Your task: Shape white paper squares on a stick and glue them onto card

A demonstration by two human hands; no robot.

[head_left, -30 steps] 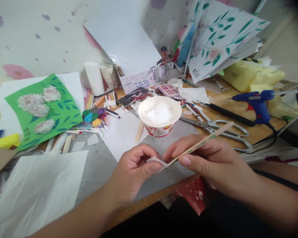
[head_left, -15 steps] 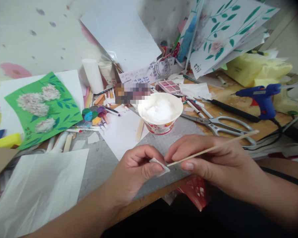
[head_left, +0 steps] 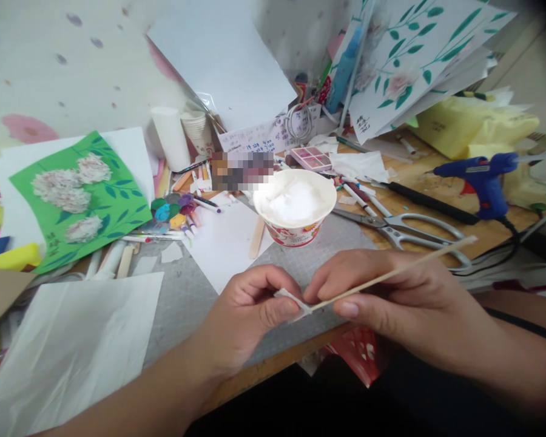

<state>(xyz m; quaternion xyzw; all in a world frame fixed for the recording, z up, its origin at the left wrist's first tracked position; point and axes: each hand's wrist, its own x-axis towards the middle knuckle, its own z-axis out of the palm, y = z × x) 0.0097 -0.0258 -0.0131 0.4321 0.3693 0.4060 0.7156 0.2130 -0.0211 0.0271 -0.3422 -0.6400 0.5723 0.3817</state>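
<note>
Between the thumb and fingers of my left hand (head_left: 259, 309) is a small folded piece of white tissue paper (head_left: 295, 301). My right hand (head_left: 391, 297) pinches a thin wooden stick (head_left: 391, 273), which slants up to the right across the hand. The stick's lower tip touches the edge of the tissue paper. Just beyond both hands stands a paper bowl (head_left: 295, 235) with a red printed pattern and white, fluffy-looking contents that I cannot make out further. A flat wooden craft stick (head_left: 257, 238) lies at the bowl's left side.
Scissors (head_left: 400, 229) and a blue glue gun (head_left: 489, 182) lie at right, with a black-handled tool (head_left: 430, 202) between. At left are a green flower picture (head_left: 118, 200) and white sheets (head_left: 86, 340). Markers and paper cups (head_left: 170, 139) crowd the back. A grey mat (head_left: 177, 315) covers the front.
The stick's tip has come down slightly onto the edge of the tissue paper, and my right fingers have shifted a little with it. The left hand stays almost still.
</note>
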